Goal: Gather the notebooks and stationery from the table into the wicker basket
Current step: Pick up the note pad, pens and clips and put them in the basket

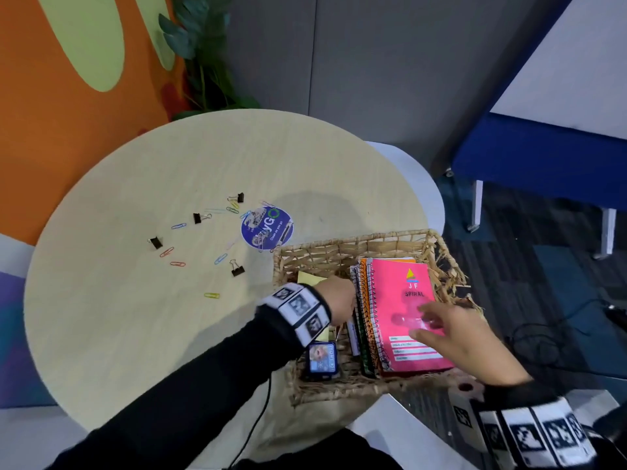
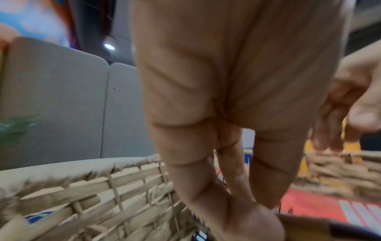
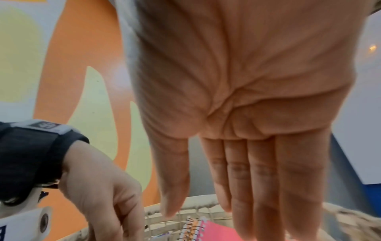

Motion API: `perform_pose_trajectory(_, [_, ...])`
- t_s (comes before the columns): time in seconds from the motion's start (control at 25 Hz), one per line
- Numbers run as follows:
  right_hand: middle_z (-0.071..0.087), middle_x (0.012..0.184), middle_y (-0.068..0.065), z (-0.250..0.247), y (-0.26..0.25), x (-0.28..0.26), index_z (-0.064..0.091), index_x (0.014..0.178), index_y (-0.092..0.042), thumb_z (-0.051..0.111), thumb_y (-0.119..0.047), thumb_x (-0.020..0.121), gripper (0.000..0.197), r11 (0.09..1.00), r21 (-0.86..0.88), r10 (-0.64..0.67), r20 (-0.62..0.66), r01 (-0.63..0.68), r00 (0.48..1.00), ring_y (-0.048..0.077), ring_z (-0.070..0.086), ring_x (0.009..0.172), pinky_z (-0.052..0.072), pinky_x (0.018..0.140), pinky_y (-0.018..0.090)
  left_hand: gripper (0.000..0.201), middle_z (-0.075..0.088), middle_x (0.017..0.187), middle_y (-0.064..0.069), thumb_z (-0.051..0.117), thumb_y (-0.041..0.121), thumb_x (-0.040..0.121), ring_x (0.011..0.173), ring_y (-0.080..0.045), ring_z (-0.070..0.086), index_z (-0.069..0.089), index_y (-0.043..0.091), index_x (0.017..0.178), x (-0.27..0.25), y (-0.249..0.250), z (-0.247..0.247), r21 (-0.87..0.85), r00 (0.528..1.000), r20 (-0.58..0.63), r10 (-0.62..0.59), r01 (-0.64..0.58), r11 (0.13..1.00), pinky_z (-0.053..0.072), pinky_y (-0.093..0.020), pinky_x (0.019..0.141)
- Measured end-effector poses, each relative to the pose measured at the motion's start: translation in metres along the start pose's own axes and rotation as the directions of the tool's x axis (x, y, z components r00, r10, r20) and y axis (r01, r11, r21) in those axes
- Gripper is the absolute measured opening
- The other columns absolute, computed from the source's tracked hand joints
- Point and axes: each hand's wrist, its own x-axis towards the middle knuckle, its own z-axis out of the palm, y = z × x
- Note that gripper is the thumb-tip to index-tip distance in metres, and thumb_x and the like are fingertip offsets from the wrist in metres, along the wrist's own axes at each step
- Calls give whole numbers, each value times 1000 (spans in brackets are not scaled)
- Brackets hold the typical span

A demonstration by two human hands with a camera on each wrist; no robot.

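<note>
**Notebooks in basket; clips still on bench**

Notebooks, a spiral-bound stack topped by a pink cover, are seen lying inside the wicker basket at the near right edge of the round bench. A white marker and yellow sticky notes are lodged beside the stack. Paper clips and binder clips are scattered on the bench, well apart from the basket.

The right hand is held over the pink cover, fingers straight and pressed together, nothing gripped. The left hand is dipped at the stack's spiral edge; its fingers point down, loosely extended, and whether anything is pinched cannot be told.

Risk, as judged: the basket overhangs the bench edge, so downward pressure on the stack could tip it. Small clips could slip through the open weave or be missed on the sticker.

Only the head view shows the clips left on the bench. The left wrist view alone shows the weave gaps close up; the right wrist view alone confirms the empty palm.
</note>
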Motion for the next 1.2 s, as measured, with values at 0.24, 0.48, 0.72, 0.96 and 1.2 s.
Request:
perform_pose_trajectory(0.24, [73, 73, -12, 6, 49, -41, 54, 75, -50, 77, -26, 73, 33, 989, 117, 108, -167, -89, 980, 6, 69, 70, 51, 68, 22, 28, 47, 48, -5, 56, 11, 89, 66, -19, 48, 48, 11, 61, 53, -15, 19, 195, 986, 87, -141, 122, 973, 41, -30, 59])
perform_pose_trajectory(0.48, [54, 78, -52, -6, 54, -58, 55, 81, -54, 82, -20, 68, 46, 939, 268, 243, -76, -215, 967, -36, 49, 66, 32, 67, -13, 26, 61, 110, -21, 47, 15, 95, 112, -34, 56, 58, 7, 117, 7, 9, 1, 359, 975, 101, -196, 147, 921, 43, -55, 97])
perform_pose_trajectory(0.72, [75, 82, -19, -20, 20, -40, 63, 100, -47, 70, -73, 53, 54, 932, 341, 159, -73, -125, 985, -9, 68, 76, 51, 72, 10, 22, 68, 78, -14, 52, 12, 90, 70, -27, 62, 68, 2, 76, -10, -7, -35, 34, 980, -197, 21, -15, 999, 50, -30, 68])
perform_pose_trajectory(0.96, [75, 84, -11, -27, -141, 18, 70, 82, -26, 71, -12, 79, 14, 855, 424, -270, -130, 300, 954, 2, 70, 77, 53, 70, 14, 19, 71, 101, -9, 57, 6, 87, 83, -21, 65, 69, 9, 101, -59, -183, -59, -451, 543, -756, -366, -26, 892, 53, -27, 83])
perform_pose_trajectory(1.2, [64, 90, 2, 93, -278, 121, 56, 88, -16, 65, -20, 79, 13, 927, 322, -226, 71, 193, 971, 19, 60, 78, 39, 66, 21, 35, 58, 117, -19, 63, 5, 84, 104, -36, 60, 60, 6, 119, -59, -340, -61, -463, 498, -712, -496, 197, 864, 46, -37, 95])
